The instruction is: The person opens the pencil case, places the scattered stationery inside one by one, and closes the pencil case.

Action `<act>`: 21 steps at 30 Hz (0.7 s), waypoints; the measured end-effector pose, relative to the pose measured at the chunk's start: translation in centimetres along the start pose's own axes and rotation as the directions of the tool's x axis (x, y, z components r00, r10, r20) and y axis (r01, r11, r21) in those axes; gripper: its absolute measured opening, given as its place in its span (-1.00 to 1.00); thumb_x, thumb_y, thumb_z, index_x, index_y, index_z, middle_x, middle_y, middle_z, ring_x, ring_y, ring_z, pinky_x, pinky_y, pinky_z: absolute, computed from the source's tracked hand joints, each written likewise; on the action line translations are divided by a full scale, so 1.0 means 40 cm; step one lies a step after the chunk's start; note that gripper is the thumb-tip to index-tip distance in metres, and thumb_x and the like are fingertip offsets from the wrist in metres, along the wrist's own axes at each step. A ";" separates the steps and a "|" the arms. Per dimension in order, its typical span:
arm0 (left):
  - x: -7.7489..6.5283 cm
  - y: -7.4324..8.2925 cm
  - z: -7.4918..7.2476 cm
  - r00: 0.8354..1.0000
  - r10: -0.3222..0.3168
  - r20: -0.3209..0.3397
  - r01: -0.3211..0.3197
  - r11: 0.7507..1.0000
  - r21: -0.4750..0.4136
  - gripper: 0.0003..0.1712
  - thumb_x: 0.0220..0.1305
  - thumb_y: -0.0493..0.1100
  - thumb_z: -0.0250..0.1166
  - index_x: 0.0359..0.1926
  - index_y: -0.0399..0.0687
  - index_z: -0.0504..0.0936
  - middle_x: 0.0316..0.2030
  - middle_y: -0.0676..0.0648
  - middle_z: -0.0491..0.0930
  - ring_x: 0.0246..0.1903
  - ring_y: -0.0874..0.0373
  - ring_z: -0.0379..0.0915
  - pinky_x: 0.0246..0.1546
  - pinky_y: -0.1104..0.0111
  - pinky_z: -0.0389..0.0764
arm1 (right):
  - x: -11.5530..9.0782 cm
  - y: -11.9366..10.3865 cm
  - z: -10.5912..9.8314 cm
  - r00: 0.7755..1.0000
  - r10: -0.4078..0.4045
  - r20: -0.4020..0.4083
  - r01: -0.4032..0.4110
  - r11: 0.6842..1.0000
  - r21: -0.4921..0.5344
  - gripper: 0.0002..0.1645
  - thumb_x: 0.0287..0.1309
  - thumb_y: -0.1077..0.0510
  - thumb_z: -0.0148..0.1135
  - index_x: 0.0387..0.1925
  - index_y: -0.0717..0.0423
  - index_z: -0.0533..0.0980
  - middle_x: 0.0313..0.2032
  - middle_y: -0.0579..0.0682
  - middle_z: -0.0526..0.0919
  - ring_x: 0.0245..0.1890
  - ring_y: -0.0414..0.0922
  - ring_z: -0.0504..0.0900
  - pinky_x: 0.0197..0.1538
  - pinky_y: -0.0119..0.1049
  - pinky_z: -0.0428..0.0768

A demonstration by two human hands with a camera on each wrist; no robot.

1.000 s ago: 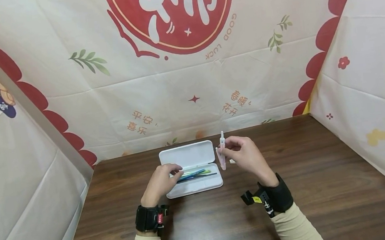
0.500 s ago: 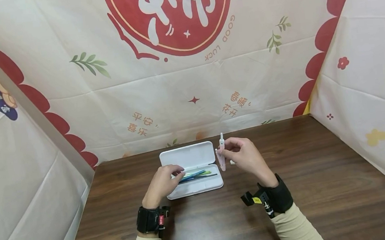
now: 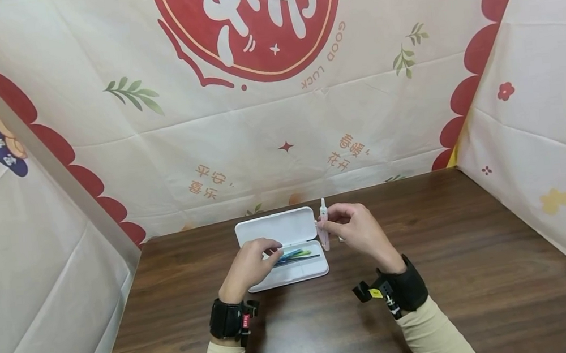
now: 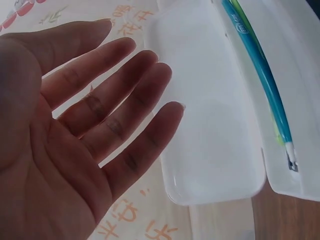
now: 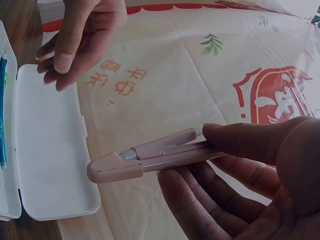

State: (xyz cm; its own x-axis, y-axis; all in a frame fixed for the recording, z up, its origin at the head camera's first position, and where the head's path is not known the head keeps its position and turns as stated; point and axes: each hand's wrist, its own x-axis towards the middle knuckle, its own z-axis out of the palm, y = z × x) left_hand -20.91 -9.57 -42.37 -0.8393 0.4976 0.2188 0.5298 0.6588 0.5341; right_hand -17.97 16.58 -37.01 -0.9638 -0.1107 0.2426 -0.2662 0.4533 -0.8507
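Observation:
My right hand pinches a pink drawing compass between thumb and fingers. In the head view the compass stands nearly upright just right of the white pencil case; its legs look close together, tucked into a pink cap at one end. My left hand hovers over the case's left part, fingers loosely bent and holding nothing. The case lies with its lid raised toward the back. Inside are a blue pen, a green one and a thin dark stick, partly hidden by my left hand.
A small white thing lies on the brown wooden table, mostly hidden behind my right hand. A printed cloth stands as a wall behind the table, with further cloth walls at left and right.
My left hand has moved a little to the right over the pencil case. The compass in my right hand has shifted slightly left, toward the case.

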 end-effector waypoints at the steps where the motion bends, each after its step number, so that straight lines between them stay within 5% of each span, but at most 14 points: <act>1: 0.003 0.002 0.000 1.000 0.005 -0.003 -0.005 1.000 0.000 -0.77 0.34 -0.15 0.31 -0.09 -0.16 0.74 -0.18 -0.04 0.73 -0.20 0.15 0.64 -0.10 0.19 0.62 | 0.001 0.000 0.000 1.000 0.003 0.000 -0.003 1.000 0.001 -0.89 0.17 0.20 0.39 -0.26 0.14 0.68 -0.33 0.02 0.74 -0.33 0.08 0.68 -0.32 -0.34 0.63; 21: 0.048 0.062 -0.014 0.991 0.124 -0.043 -0.124 0.992 0.019 -0.80 0.30 -0.14 0.35 -0.13 -0.12 0.75 -0.23 -0.02 0.74 -0.25 0.15 0.65 -0.16 0.25 0.63 | 0.008 0.007 0.007 0.999 -0.003 0.036 0.002 0.999 0.033 -0.88 0.15 0.19 0.42 -0.28 0.15 0.69 -0.34 0.04 0.74 -0.33 -0.01 0.68 -0.30 -0.32 0.62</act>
State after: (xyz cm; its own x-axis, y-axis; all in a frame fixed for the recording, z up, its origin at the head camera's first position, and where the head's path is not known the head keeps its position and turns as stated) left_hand -21.28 -7.31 -40.17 -0.7715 0.5508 0.3184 0.6316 0.6027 0.4877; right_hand -18.35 16.40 -37.30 -0.9629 -0.1443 0.2282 -0.2685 0.4234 -0.8652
